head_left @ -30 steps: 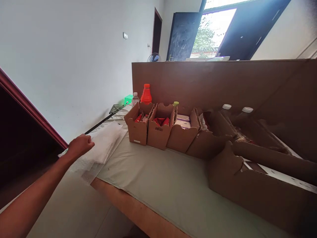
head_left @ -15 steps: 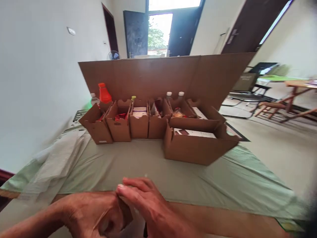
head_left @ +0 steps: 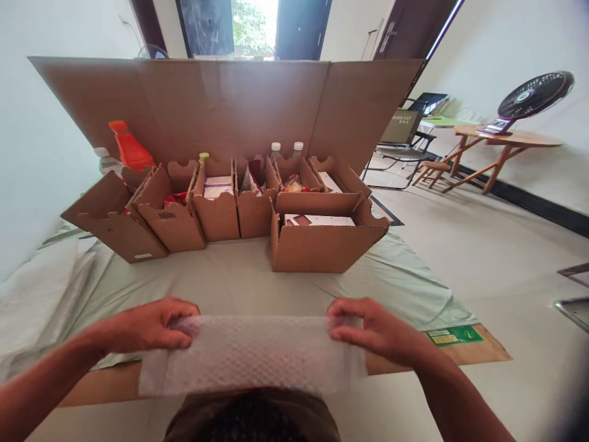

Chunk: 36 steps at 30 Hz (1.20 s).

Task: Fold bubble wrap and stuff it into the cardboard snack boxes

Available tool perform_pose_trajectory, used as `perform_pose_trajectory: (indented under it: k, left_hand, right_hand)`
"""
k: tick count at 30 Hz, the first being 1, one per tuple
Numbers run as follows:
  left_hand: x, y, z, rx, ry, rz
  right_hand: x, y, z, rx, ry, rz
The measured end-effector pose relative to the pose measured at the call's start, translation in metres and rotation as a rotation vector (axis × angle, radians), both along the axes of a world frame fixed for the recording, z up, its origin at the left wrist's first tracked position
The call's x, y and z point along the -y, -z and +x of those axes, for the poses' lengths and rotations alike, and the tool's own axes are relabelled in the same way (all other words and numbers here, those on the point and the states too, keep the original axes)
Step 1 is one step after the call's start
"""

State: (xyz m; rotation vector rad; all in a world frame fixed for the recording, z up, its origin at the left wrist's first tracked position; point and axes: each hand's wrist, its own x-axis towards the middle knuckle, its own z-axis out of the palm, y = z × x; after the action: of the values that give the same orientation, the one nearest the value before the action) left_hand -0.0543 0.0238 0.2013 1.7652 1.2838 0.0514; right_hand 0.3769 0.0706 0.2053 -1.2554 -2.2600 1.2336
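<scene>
Far left: a pile of white padded sheets (head_left: 32,288) lies on the green cloth (head_left: 221,282), and neither hand touches it. Left hand (head_left: 147,325): closed in a pinch on the upper left corner of the bubble sheet (head_left: 253,356), fingers curled over its top edge. The bubble sheet is held in the air at the near edge of the table, drawn flat and fairly taut between the two hands, with its lower edge hanging free. Beyond it, on the cloth, stand an orange bottle (head_left: 129,147), a row of small cartons (head_left: 216,209) holding packets and bottles, and a large carton (head_left: 322,245), all backed by an upright cardboard screen (head_left: 230,104) and all well apart from the hands. Right hand (head_left: 372,328): closed likewise on the upper right corner, thumb and fingers nipping the edge. Further right, a green label (head_left: 453,336) lies by the cloth's corner, and a fan (head_left: 534,95) stands on a table across the room. Assessment: the work appears to be at an early stage. One sheet is out and spread, but it carries nothing. Neither hand holds any carton goods, and no bundled item shows on the cloth.
</scene>
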Motion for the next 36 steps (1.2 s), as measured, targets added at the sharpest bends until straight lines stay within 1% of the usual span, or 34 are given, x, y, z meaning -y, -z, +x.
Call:
perform_pose_trajectory:
  k: [2,5,7,9,11,13,14,16,17,18,19,20,22,23,24,25,27,29,32,36]
  left_hand:
    - [-0.019,0.008,-0.006,0.045,-0.012,-0.072]
    - [-0.041,0.027,-0.007,0.051,-0.079,-0.082]
    - [-0.048,0.042,-0.005,0.044,-0.130,-0.087]
    - [-0.050,0.055,-0.006,0.040,-0.176,-0.101]
    - [-0.048,0.064,-0.009,0.043,-0.234,-0.109]
    - [-0.042,0.069,-0.015,0.063,-0.312,-0.106]
    - [-0.038,0.071,-0.017,0.077,-0.354,-0.099]
    - [-0.029,0.075,-0.022,0.081,-0.415,-0.048]
    - [-0.024,0.077,-0.022,0.051,-0.431,0.023]
    - [-0.018,0.079,-0.022,-0.007,-0.446,0.136]
    - [-0.011,0.080,-0.020,-0.086,-0.459,0.292]
    - [-0.004,0.082,-0.016,-0.174,-0.461,0.479]
    - [0.011,0.084,-0.003,-0.307,-0.416,0.853]
    - [0.018,0.084,0.005,-0.326,-0.363,0.994]
    - [0.024,0.084,0.014,-0.307,-0.290,1.086]
    - [0.030,0.084,0.024,-0.262,-0.219,1.130]
    - [0.037,0.084,0.042,-0.153,-0.122,1.118]
    - [0.039,0.086,0.057,-0.084,-0.084,1.070]
    - [0.035,0.091,0.075,-0.074,-0.073,1.054]
    - [0.027,0.100,0.095,-0.108,-0.054,1.033]
  right_hand:
    - [-0.023,0.006,0.004,-0.009,0.088,0.051]
    - [-0.052,0.033,0.003,0.058,0.202,0.142]
    - [-0.063,0.054,0.003,0.099,0.264,0.181]
    - [-0.065,0.070,0.006,0.119,0.316,0.214]
    - [-0.058,0.080,0.013,0.128,0.372,0.258]
    - [-0.042,0.086,0.020,0.128,0.425,0.312]
    - [-0.032,0.087,0.024,0.125,0.425,0.356]
    - [-0.011,0.092,0.027,0.121,0.339,0.471]
    - [0.000,0.094,0.026,0.125,0.264,0.531]
    - [0.009,0.097,0.024,0.134,0.187,0.587]
    - [0.016,0.100,0.021,0.149,0.124,0.635]
    - [0.020,0.102,0.017,0.166,0.092,0.673]
    - [0.024,0.106,0.011,0.194,0.083,0.746]
    - [0.023,0.107,0.009,0.203,0.082,0.772]
    - [0.021,0.107,0.007,0.208,0.077,0.784]
    - [0.019,0.106,0.007,0.213,0.063,0.783]
    - [0.015,0.102,0.008,0.229,0.022,0.758]
    - [0.013,0.097,0.008,0.262,-0.004,0.745]
    - [0.016,0.091,0.004,0.321,-0.026,0.758]
    - [0.021,0.093,-0.002,0.358,-0.031,0.805]
